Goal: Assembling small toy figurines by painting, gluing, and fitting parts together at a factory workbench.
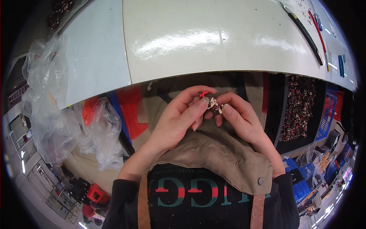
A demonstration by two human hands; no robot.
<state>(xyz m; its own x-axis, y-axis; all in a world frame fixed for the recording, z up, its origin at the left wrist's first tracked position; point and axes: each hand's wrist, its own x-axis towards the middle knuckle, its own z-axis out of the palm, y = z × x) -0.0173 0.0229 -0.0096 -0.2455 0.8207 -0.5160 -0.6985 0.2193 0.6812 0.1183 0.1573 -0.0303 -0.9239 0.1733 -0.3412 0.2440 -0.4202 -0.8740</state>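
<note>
Between both hands, over my lap by the table's edge, is a small figurine [213, 104] in dark brown, cream and red, with a red bow-like piece at its top. My left hand [187, 110] pinches its upper left part between thumb and fingers. At the lower right, the thumb and fingertips of my right hand [238, 113] grip it too. My fingers hide part of its body. A brown apron [213, 149] lies beneath my hands.
A white table [171, 45] curves ahead, with a black-handled knife [305, 34] and a red pen-like tool [319, 30] at right. A black bin [280, 114] holds many small brown, red and cream pieces [299, 108]. Clear plastic bags [49, 103] hang at left; blue crates [301, 187] stand lower right.
</note>
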